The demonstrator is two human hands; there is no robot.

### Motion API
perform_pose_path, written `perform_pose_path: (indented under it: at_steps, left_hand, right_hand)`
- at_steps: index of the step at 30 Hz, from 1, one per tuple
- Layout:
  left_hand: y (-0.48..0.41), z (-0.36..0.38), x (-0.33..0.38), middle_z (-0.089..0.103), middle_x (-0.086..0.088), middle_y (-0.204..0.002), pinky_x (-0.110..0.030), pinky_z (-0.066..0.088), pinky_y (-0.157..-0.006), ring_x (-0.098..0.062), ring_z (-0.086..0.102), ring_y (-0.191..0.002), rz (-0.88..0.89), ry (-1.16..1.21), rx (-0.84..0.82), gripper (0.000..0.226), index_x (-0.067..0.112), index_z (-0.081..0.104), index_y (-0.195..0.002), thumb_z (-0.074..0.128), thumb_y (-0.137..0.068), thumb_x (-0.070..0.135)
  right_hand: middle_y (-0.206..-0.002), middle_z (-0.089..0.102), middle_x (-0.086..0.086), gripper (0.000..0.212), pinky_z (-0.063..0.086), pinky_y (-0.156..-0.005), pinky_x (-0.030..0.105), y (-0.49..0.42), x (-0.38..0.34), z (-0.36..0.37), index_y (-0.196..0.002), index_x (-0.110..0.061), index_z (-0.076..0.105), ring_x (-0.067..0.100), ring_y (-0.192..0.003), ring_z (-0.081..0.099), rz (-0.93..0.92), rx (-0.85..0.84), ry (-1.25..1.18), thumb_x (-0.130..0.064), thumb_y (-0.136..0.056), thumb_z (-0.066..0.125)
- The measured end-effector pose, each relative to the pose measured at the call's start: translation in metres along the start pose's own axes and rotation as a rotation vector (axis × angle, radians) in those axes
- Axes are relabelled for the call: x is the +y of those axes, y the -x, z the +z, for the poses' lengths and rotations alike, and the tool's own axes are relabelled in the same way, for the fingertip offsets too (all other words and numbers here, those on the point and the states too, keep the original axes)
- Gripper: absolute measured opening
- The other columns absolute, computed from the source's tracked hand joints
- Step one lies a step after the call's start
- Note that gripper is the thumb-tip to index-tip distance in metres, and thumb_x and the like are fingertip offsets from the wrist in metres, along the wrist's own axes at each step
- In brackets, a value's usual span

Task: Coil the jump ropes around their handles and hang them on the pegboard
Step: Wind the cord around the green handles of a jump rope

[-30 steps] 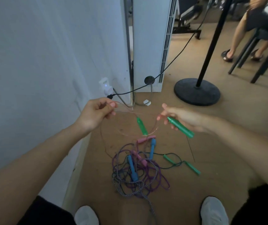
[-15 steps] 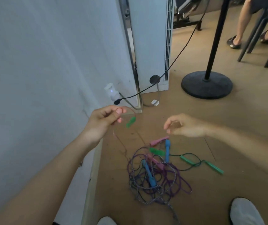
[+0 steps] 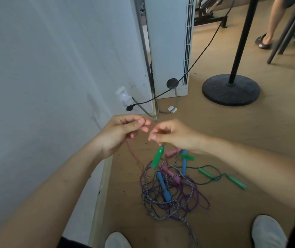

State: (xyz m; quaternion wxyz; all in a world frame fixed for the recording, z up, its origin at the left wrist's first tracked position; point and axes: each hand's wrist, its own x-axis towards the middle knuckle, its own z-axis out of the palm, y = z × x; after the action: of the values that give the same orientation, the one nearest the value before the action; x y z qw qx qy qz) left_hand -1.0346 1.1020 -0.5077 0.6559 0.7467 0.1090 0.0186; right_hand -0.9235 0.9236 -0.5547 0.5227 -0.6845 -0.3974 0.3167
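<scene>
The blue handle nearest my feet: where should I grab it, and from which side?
Pinch the blue handle at its middle, coming down from above, fingers across its width: it lies flat on the floor and the striped rope crosses its near end.

This is a room inside a building, and it looks like a shared work room or exercise room, though the picture does not show which. It has a bare white wall [image 3: 44, 68], a smooth brown floor [image 3: 250, 140], a tall white machine [image 3: 170, 42] with air slits standing by the wall, and a white plug [image 3: 123, 95] with a little blue light beside a long black cable [image 3: 205, 45]. A black pole on a round base [image 3: 230, 90] stands further off, another person's feet in sandals [image 3: 263, 42] show by dark chair legs [image 3: 286, 33] — and a heap of jump ropes [image 3: 170, 190] lies on the floor.
</scene>
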Motion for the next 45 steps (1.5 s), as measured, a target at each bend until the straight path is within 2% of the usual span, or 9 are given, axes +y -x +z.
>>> perform_pose_path:
  at_steps: [8, 12, 16, 19, 23, 29, 36, 42, 45]
  left_hand:
    - [-0.002, -0.016, -0.003, 0.074, 0.006, -0.077, -0.009, 0.041, -0.056, 0.003, 0.058, -0.057, 0.003, -0.168, 0.283, 0.013, 0.008, 0.078, -0.096, 0.069, -0.092, 0.016]
    - [0.001, -0.030, -0.009, 0.079, -0.001, -0.090, -0.017, 0.056, -0.085, -0.012, 0.074, -0.090, 0.027, -0.427, 0.294, 0.011, 0.013, 0.080, -0.095, 0.079, -0.083, 0.013]
    - [0.001, -0.043, -0.009, 0.075, 0.002, -0.084, -0.010, 0.049, -0.071, -0.010, 0.069, -0.079, 0.032, -0.774, 0.352, 0.005, 0.016, 0.079, -0.090, 0.077, -0.087, 0.019]
    - [0.000, -0.044, -0.012, 0.070, 0.006, -0.081, -0.028, 0.049, -0.075, -0.017, 0.066, -0.080, 0.030, -0.960, 0.408, 0.006, 0.023, 0.074, -0.087, 0.072, -0.090, 0.027]
    - [-0.002, -0.039, -0.015, 0.069, 0.002, -0.086, -0.032, 0.048, -0.077, -0.021, 0.063, -0.084, -0.002, -1.031, 0.462, 0.006, 0.024, 0.070, -0.089, 0.068, -0.092, 0.028]
    - [0.000, -0.026, -0.020, 0.074, 0.011, -0.104, -0.034, 0.050, -0.094, -0.011, 0.066, -0.104, -0.230, -0.721, 0.124, 0.021, 0.033, 0.072, -0.099, 0.075, -0.079, 0.030]
    - [-0.004, 0.034, -0.019, 0.060, 0.023, -0.133, -0.026, 0.042, -0.102, 0.002, 0.054, -0.124, -0.020, -0.452, -0.184, 0.045, 0.038, 0.057, -0.134, 0.065, -0.090, 0.038]
    - [0.001, 0.048, -0.013, 0.075, -0.003, -0.093, -0.020, 0.054, -0.080, -0.011, 0.070, -0.080, -0.017, -0.431, -0.333, 0.026, 0.002, 0.067, -0.112, 0.058, -0.099, 0.024]
    - [0.000, 0.051, -0.012, 0.074, 0.006, -0.077, -0.018, 0.053, -0.066, -0.004, 0.066, -0.065, -0.039, -0.391, -0.363, 0.022, -0.002, 0.069, -0.103, 0.058, -0.099, 0.017]
  right_hand:
    - [-0.078, 0.067, 0.015, 0.023, 0.050, -0.094, 0.063, 0.006, 0.014, -0.024, -0.093, -0.004, 0.062, 0.046, -0.088, 0.069, 0.249, -0.206, -0.019, -0.024, -0.101, 0.053]
    - [-0.068, 0.061, 0.008, 0.017, 0.057, -0.084, 0.044, 0.010, 0.017, -0.033, -0.090, -0.006, 0.062, 0.028, -0.075, 0.070, 0.290, -0.253, -0.059, -0.018, -0.099, 0.056]
    - [-0.070, 0.065, 0.009, 0.019, 0.056, -0.081, 0.039, 0.014, 0.020, -0.046, -0.084, -0.009, 0.063, 0.032, -0.088, 0.071, 0.365, -0.274, -0.071, -0.018, -0.099, 0.058]
    - [-0.082, 0.067, 0.012, 0.017, 0.057, -0.086, 0.047, 0.017, 0.024, -0.055, -0.089, -0.007, 0.062, 0.031, -0.086, 0.071, 0.416, -0.294, -0.077, -0.019, -0.099, 0.055]
    - [-0.083, 0.065, 0.008, 0.022, 0.058, -0.064, 0.035, 0.023, 0.022, -0.061, -0.113, -0.003, 0.061, 0.021, -0.067, 0.067, 0.501, -0.280, -0.064, -0.018, -0.100, 0.050]
    - [-0.079, 0.057, 0.005, 0.021, 0.044, -0.053, 0.029, 0.032, 0.019, -0.061, -0.107, -0.006, 0.062, 0.015, -0.058, 0.050, 0.481, -0.327, -0.089, -0.018, -0.102, 0.046]
    - [-0.078, 0.057, 0.004, 0.017, 0.040, -0.057, 0.032, 0.033, 0.006, -0.045, -0.108, -0.003, 0.062, 0.016, -0.060, 0.050, 0.371, -0.460, 0.016, -0.012, -0.101, 0.050]
    - [-0.084, 0.062, 0.008, 0.017, 0.050, -0.062, 0.029, 0.041, -0.008, -0.045, -0.111, 0.001, 0.065, 0.019, -0.069, 0.056, 0.360, -0.458, 0.081, -0.003, -0.095, 0.060]
    - [-0.089, 0.063, 0.010, 0.019, 0.053, -0.070, 0.036, 0.045, -0.012, -0.049, -0.113, 0.000, 0.063, 0.024, -0.075, 0.060, 0.357, -0.458, 0.087, -0.005, -0.095, 0.062]
